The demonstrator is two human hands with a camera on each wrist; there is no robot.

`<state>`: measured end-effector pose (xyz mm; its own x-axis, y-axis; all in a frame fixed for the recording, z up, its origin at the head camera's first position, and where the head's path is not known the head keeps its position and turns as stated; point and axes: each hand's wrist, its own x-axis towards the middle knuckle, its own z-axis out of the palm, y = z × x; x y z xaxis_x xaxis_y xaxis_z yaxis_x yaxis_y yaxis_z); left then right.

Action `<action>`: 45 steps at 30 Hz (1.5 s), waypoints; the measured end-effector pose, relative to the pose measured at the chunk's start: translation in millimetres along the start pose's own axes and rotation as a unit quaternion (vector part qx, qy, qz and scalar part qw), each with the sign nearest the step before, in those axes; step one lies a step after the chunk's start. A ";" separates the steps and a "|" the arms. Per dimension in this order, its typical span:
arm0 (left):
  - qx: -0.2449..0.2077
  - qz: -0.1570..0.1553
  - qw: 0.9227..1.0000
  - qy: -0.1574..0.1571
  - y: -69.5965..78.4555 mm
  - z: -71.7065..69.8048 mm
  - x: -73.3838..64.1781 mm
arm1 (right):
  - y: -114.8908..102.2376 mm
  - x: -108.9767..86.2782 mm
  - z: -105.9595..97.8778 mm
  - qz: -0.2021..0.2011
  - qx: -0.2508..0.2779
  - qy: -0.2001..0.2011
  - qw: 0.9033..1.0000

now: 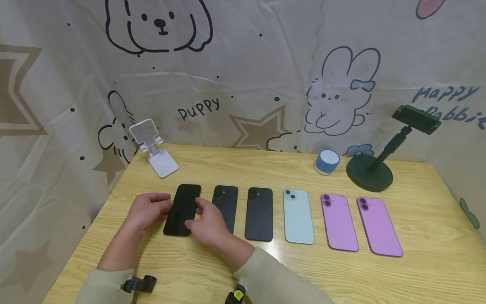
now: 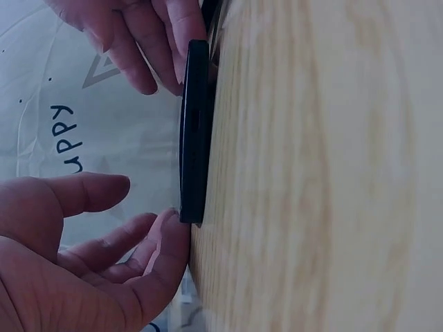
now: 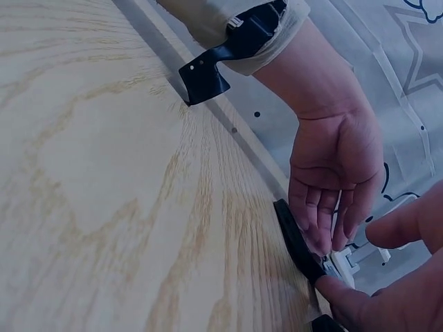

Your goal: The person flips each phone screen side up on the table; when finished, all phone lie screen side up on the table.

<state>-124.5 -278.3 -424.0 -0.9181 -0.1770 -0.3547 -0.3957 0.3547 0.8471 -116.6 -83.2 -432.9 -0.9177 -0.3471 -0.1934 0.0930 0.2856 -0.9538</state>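
Note:
A black smartphone (image 1: 182, 210) lies on the wooden table, its dark glossy face up, between both hands. My left hand (image 1: 149, 211) has its fingertips at the phone's left edge. From the other side my right hand (image 1: 209, 221) touches the right edge with index finger and thumb, the thumb near the lower corner. Seen end-on in the left wrist view, the phone's edge (image 2: 196, 131) shows its port, with relaxed fingers (image 2: 163, 249) of the left hand against the lower side. The right hand partly covers a dark phone (image 1: 229, 198) lying camera side up beside it.
Further right lie another dark phone (image 1: 259, 219), a light blue phone (image 1: 299, 221) and two pink phones (image 1: 341, 228), backs up. Behind them stand a white phone stand (image 1: 163, 163), a blue and white round object (image 1: 327, 161) and a dark green stand (image 1: 370, 174). A printed cloth hangs behind.

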 end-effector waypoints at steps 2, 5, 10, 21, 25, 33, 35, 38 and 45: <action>-0.001 0.000 1.000 0.000 0.1 0.6 0.2 | 0.4 -0.1 -0.6 -0.002 0.001 0.002 1.000; 0.001 0.005 1.000 0.001 -0.2 1.4 0.2 | 0.9 -1.3 -2.8 -0.001 -0.003 0.007 1.000; 0.018 0.021 1.000 0.011 1.7 4.2 -3.1 | 0.0 -6.9 -13.3 -0.015 -0.005 0.016 1.000; 0.056 0.077 0.993 0.068 30.6 23.2 -23.6 | 13.3 -25.3 -62.3 -0.024 0.007 0.002 1.000; 0.038 0.096 0.994 0.023 39.1 40.1 -29.0 | 17.2 -29.6 -78.1 -0.017 0.005 0.007 1.000; 0.028 0.108 0.993 -0.025 42.5 77.0 -28.4 | 20.6 -32.8 -90.6 -0.012 -0.023 0.037 0.999; 0.041 0.105 0.993 -0.019 42.7 84.0 -27.2 | 21.1 -31.7 -90.4 -0.016 -0.025 0.049 0.998; 0.057 0.093 0.994 -0.010 43.6 92.5 -24.9 | 21.0 -29.8 -88.5 -0.017 -0.014 0.064 0.998; 0.068 0.061 0.996 0.004 44.6 102.9 -17.8 | 18.8 -22.9 -79.2 -0.019 0.035 0.108 0.993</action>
<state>-128.2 -164.9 -420.6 -0.9595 -0.1314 -0.2492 -0.2812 0.4957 0.8217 -124.5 0.9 -428.3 -0.9820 -0.1539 -0.1099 0.0761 0.2104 -0.9746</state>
